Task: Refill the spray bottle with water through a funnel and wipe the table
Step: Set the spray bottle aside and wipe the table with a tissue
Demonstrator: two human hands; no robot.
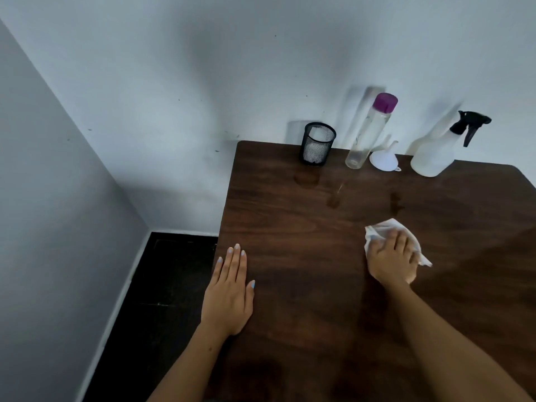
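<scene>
A dark wooden table (304,256) fills the lower right of the head view. My right hand (393,261) presses a crumpled white cloth (385,227) flat onto the tabletop, fingers spread over it. My left hand (230,291) lies flat near the table's left edge, fingers straight, holding nothing. Against the back wall stand a translucent spray bottle (435,152) with a black trigger head, a small white funnel (384,159) resting mouth down, and a tall clear bottle (367,134) with a purple cap. Wet marks (333,198) show on the wood ahead of the cloth.
A black mesh cup (317,143) stands at the table's back edge, left of the clear bottle. Pale walls meet in a corner on the left, above a dark floor (162,300) beside the table.
</scene>
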